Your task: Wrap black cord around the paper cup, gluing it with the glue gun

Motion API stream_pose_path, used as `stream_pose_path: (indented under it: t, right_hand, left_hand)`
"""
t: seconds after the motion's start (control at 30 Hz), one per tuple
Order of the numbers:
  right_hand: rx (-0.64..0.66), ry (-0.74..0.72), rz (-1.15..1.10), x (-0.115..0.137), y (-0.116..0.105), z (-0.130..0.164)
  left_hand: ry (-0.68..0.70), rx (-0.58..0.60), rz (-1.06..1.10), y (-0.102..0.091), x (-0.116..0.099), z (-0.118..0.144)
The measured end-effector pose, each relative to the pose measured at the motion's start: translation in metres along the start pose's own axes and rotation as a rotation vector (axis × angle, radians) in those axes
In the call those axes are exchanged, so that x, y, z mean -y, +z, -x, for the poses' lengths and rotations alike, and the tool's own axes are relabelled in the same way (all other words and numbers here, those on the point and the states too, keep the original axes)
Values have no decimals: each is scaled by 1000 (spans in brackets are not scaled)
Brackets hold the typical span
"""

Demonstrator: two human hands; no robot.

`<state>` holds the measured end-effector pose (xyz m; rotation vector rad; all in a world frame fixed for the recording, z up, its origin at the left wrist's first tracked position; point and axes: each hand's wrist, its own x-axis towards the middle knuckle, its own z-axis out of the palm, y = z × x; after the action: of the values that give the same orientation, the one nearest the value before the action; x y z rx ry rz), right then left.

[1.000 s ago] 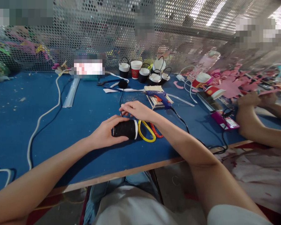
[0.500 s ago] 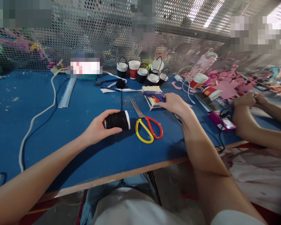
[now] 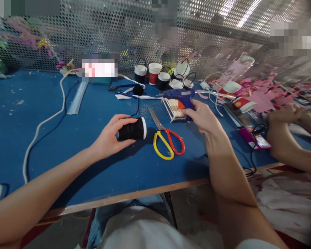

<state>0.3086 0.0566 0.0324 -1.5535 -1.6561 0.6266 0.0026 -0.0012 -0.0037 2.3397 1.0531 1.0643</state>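
My left hand (image 3: 109, 137) lies on the blue bench (image 3: 67, 145), its fingers closed around a cup (image 3: 132, 129) wrapped in black thread – the cup lies on its side with the white rim to the right. A black thread (image 3: 138, 103) goes from the cup up to a small black ball (image 3: 138, 90) farther back. My right hand (image 3: 202, 117) grips the handle of the blue glue gun (image 3: 180, 94), its nozzle pointing left, just above a little frame of wooden sticks (image 3: 174, 107). Between my two hands lie scissors (image 3: 167, 138) with one yellow and one red handle, blades pointing away from me. Farther back, near the mesh wall (image 3: 119, 34), stands a group of small cups (image 3: 163, 74) with wire handles. At the right edge, another person's hands (image 3: 290, 114) rest together on the bench, near pink paper shapes (image 3: 261, 97).
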Motion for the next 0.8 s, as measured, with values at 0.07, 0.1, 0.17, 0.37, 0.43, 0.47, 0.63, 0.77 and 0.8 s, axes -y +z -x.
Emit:
stream_pose_path:
  t: [0.07,0.1,0.17,0.37,0.43,0.47,0.63,0.77,0.8]
  right_hand:
    - [85,6,-129,10,5,8]
    - [119,10,-170,15,7,11]
    - [159,27,-213,22,13,19]
    - [304,32,-356,38,29,39]
    - [328,-12,-361,43,30,45]
    - [324,-27,-335,46,30,48]
    - [225,-104,-50,50,29,56]
    - [166,-252,80,47,32,60]
    - [162,-273,84,47,32,60]
  left_hand:
    - [44,-10,-74,-1,1,0]
    - [60,-15,-112,-1,1,0]
    - [90,-27,-184,-2,2,0]
    - [112,-33,-263,-1,7,1]
    - [112,-36,-260,-2,8,2]
    - [111,-35,-255,-2,8,2]
    - [87,-31,-205,-3,9,1]
    - [67,-45,-174,-2,11,0]
    - [66,-45,-173,-2,11,0]
